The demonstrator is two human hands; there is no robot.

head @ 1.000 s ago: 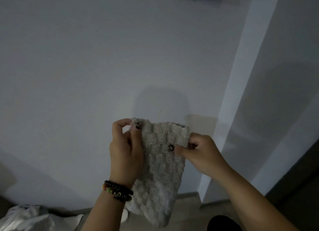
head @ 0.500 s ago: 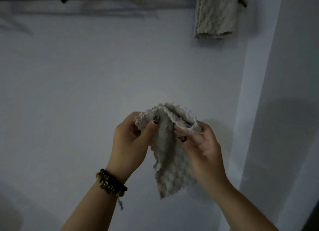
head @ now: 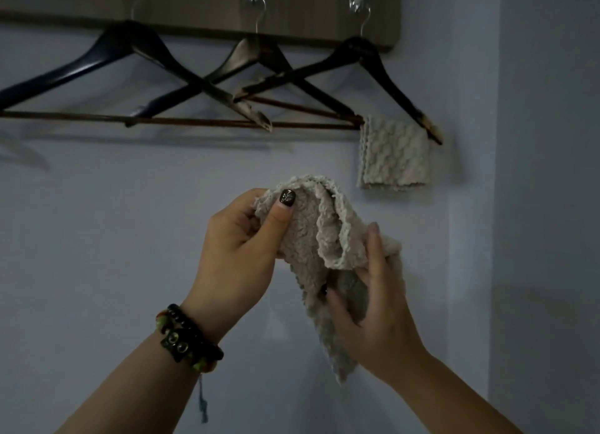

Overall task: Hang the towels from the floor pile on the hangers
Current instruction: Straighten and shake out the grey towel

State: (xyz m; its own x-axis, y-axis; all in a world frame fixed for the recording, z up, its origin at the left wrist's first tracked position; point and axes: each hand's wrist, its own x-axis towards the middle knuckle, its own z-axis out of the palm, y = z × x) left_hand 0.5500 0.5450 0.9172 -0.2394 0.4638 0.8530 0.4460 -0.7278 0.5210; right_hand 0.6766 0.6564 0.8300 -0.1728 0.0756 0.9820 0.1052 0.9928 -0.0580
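Towel [head: 311, 239] bunched between our hands, left hand [head: 240, 248] pinching its top, right hand [head: 373, 300] gripping lower, ready for draping over a hanger [head: 246, 63].

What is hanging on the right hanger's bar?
One folded towel is draped over the bar at the right end of the right hanger. The stretch of bar beneath it is covered. The rest of that bar that shows carries nothing.

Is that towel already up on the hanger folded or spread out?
Folded: the hung towel drapes doubled over the right hanger, its edges stacked.
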